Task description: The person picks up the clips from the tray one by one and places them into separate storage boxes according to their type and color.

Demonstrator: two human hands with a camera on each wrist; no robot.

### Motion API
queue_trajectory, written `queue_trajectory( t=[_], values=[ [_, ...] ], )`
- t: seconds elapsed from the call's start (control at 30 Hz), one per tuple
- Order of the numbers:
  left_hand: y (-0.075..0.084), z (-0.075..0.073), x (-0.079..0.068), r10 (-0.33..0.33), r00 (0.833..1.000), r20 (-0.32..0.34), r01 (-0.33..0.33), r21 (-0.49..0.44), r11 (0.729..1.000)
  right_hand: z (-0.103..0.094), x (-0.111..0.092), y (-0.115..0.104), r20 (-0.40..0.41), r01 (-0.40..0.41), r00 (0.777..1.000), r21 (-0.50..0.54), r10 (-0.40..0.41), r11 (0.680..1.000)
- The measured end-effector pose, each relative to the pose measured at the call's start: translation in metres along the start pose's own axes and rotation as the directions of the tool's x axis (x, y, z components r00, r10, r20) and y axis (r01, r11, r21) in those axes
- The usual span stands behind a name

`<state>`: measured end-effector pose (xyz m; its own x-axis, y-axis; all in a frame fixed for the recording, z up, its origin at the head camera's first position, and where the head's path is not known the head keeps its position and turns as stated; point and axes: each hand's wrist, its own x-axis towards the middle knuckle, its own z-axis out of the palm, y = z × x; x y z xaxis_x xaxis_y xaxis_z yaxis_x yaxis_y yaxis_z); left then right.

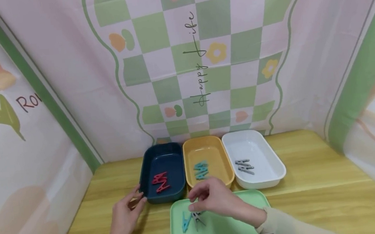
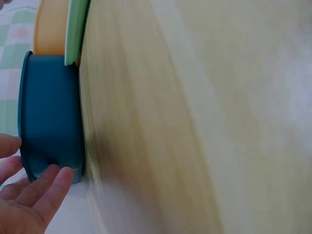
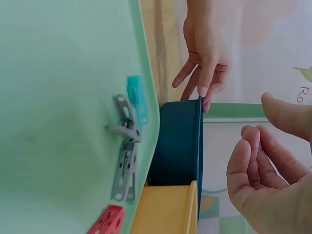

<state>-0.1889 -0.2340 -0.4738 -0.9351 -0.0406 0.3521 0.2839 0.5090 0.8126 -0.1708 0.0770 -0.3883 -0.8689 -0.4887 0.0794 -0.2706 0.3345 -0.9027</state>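
Observation:
My left hand (image 1: 126, 211) touches the near left corner of a dark blue bin (image 1: 166, 198), its fingers loosely extended against the rim and wall. Red clothespins (image 1: 161, 182) lie inside that bin. Above a light green tray (image 1: 224, 229) hovers my right hand (image 1: 216, 200); in the right wrist view its fingers curve loosely, with a gap to the thumb and nothing between them. On the tray beneath are a teal clothespin (image 1: 186, 222), grey clothespins (image 3: 126, 168) lying against each other, and a red clothespin (image 3: 108, 222) partly cut off by the view's edge.
Beside the blue bin stands a yellow bin (image 1: 206, 141) with several teal clothespins (image 1: 201, 170). A white bin (image 1: 255, 144) to its right holds grey clothespins (image 1: 244, 166). All stand on a wooden table (image 1: 317, 180), before a patterned curtain (image 1: 182, 58).

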Motion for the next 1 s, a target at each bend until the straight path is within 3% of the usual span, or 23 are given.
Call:
queue_trajectory(
  t=[0.23, 0.57, 1.0],
  values=[
    [0.0, 0.001, -0.001, 0.008, 1.0, -0.011, -0.008, -0.009, 1.0, -0.011, -0.016, 0.012, -0.037, -0.02, 0.999, -0.038, 0.019, 0.999],
    [0.0, 0.0, 0.002, 0.013, 1.0, -0.011, -0.014, -0.034, 0.999, -0.022, -0.028, 0.025, -0.069, -0.048, 0.996, 0.015, 0.048, 0.999],
    [-0.001, 0.001, 0.0, -0.018, 1.0, 0.008, 0.018, -0.003, 1.0, -0.019, -0.033, 0.051, -0.048, -0.087, 0.995, 0.01, 0.087, 0.996]
  ],
)
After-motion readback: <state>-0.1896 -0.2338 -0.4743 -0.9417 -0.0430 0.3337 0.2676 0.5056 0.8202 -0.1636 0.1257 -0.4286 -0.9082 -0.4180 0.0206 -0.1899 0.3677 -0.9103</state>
